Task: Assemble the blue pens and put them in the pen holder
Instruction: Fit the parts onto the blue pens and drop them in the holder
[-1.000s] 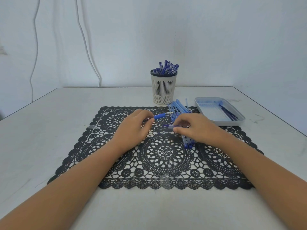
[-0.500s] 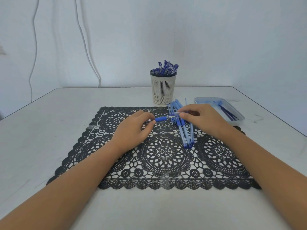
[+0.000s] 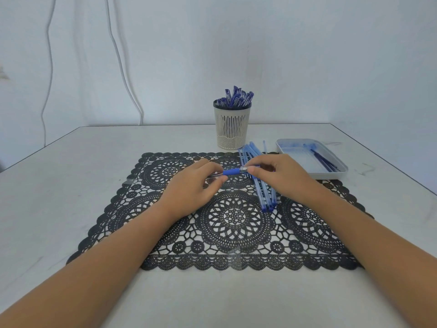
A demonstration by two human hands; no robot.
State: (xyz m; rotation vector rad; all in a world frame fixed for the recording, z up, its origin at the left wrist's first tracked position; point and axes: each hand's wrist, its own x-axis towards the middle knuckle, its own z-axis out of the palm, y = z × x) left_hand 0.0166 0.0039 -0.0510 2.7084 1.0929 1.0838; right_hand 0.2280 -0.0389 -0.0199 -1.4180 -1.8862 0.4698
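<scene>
Forearms [image 3: 106, 256] reach in from 6 o'clock over a black lace mat [image 3: 236, 233]; the left hand [image 3: 189, 188] pinches one end of a blue pen [image 3: 233, 171] in curled fingers, and the right hand [image 3: 281, 178] pinches the other. Loose pens [image 3: 264, 197] lie under the right hand. On the bench [image 3: 59, 185] the pen holder [image 3: 232, 129] stands at 12 o'clock and a tray [image 3: 331, 174] at 2 o'clock, before a white wall [image 3: 307, 55].

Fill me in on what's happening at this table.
A person is assembling a blue pen over the black lace mat. The left hand grips its barrel and the right hand pinches the tip end. Loose pen parts lie piled on the mat by the right hand. The pen holder behind already holds many pens, and the tray holds a few pieces.
</scene>
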